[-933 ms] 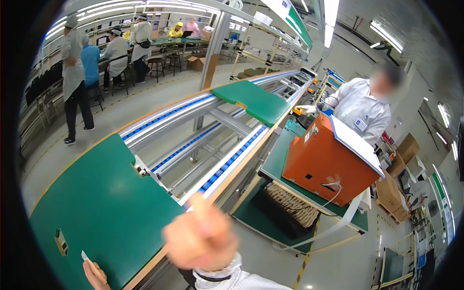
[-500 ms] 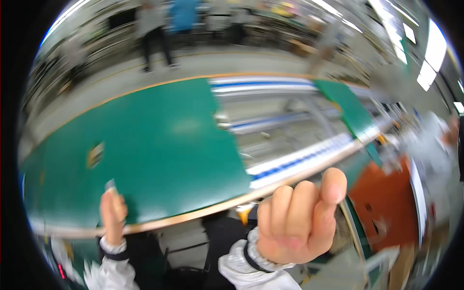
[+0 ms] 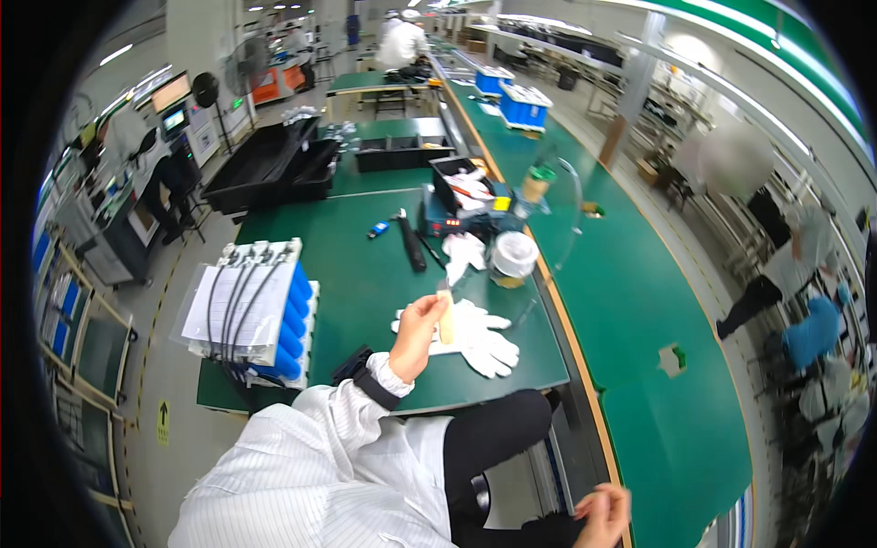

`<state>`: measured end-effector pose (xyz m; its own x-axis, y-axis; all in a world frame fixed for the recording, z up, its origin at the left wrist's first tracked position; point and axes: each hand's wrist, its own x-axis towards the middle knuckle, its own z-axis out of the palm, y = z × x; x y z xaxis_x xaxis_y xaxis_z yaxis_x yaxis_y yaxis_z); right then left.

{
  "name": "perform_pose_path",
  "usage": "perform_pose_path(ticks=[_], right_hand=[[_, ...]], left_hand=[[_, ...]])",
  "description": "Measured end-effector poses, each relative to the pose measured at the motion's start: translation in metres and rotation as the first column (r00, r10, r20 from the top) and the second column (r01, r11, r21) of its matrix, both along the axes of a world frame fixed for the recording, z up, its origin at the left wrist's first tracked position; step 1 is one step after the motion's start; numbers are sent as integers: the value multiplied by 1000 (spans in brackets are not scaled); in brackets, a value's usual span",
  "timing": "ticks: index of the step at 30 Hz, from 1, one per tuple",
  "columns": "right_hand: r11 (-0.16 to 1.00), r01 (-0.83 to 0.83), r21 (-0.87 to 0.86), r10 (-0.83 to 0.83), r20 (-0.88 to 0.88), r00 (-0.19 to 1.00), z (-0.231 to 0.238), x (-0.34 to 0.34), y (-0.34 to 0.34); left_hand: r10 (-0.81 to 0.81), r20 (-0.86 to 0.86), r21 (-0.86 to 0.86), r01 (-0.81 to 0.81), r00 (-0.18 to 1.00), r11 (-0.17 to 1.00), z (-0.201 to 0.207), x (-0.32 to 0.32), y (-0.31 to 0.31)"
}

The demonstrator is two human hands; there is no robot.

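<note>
My left hand (image 3: 416,340) pinches a small tool with a flat, pale wooden-looking handle (image 3: 446,321) and a short grey tip. It is held upright over a pair of white gloves (image 3: 491,345) lying on the green bench top. My right hand (image 3: 605,516) hangs low at the right, by the bench edge, with its fingers loosely bent and nothing visible in them. Beyond the gloves are a crumpled white cloth (image 3: 464,253), a round clear tub (image 3: 513,257) and a black-handled tool (image 3: 412,244). A small blue item (image 3: 378,230) lies nearby.
At the left stands a pack of blue cylinders (image 3: 290,340) with black cables and a sheet on it. A boxy blue device (image 3: 442,221) carries an open black box. Black trays (image 3: 265,169) sit farther back. A long green bench (image 3: 630,301) runs along the right.
My view has swung from the long green bench to the bench with the gloves. The tool remains in my left hand. My right hand, earlier raised with its index finger extended, is now low.
</note>
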<state>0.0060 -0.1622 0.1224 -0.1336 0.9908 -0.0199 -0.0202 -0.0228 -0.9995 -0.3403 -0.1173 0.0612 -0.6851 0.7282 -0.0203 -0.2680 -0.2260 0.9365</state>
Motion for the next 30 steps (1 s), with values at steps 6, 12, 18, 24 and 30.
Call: perform_pose_path(ticks=[6, 12, 18, 24, 30], right_hand=[[956, -184, -230, 224, 163, 961, -46, -20, -61], [957, -149, -248, 201, 196, 960, -53, -9, -53], [887, -429, -168, 460, 259, 849, -57, -42, -22], [801, -599, -7, 516, 516, 684, -67, -64, 13], [665, -744, 67, 604, 538, 588, -71, -85, -5]], left_hand=[[494, 238, 284, -546, 836, 788, -27, -133, 68], [376, 9, -29, -376, 927, 926, -63, -117, 78], [-130, 72, -187, 141, 989, 972, -9, 9, -121], [205, 116, 24, -209, 972, 978, 70, -17, -190], [-259, -208, 361, 320, 943, 876, 76, -166, -263]])
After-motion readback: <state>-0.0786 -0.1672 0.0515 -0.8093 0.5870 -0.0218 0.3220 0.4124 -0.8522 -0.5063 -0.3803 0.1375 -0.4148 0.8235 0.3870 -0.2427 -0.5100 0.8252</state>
